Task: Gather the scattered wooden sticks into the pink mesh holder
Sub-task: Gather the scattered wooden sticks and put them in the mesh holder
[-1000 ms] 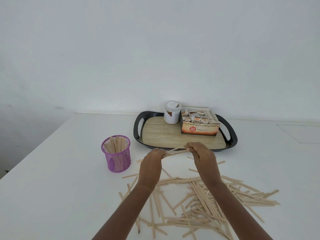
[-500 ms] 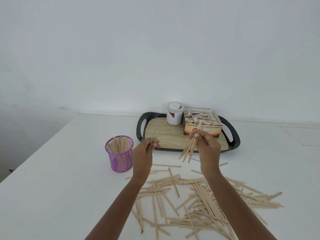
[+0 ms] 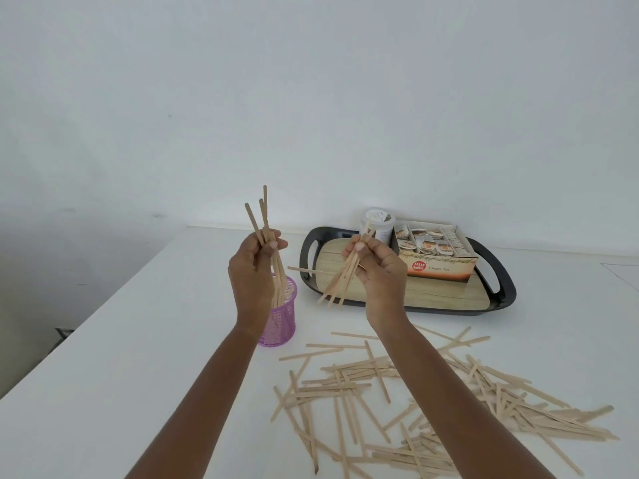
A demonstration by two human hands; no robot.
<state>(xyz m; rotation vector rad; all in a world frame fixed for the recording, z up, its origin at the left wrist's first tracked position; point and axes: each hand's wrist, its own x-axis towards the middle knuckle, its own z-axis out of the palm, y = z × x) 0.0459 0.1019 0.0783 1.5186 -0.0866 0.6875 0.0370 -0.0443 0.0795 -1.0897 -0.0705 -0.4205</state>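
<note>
My left hand [image 3: 254, 271] grips a few wooden sticks [image 3: 262, 216] upright, directly above the pink mesh holder [image 3: 281, 321], their lower ends reaching down into it. The holder stands on the white table and has sticks inside; my wrist hides part of it. My right hand [image 3: 378, 267] holds another small bundle of sticks [image 3: 340, 283], fanned downward to the left, in the air in front of the tray. Many loose wooden sticks [image 3: 425, 402] lie scattered on the table below my right forearm.
A black tray [image 3: 505, 299] with a wood-pattern bottom sits at the back right, carrying a white tub [image 3: 378, 224] and an open box of tea sachets [image 3: 437, 257]. The table's left edge [image 3: 103, 316] runs diagonally; a white wall stands behind.
Both hands have risen and separated since the earlier frames. My left hand took some sticks and carried them left over the holder. My right hand kept its bundle and moved slightly up.
</note>
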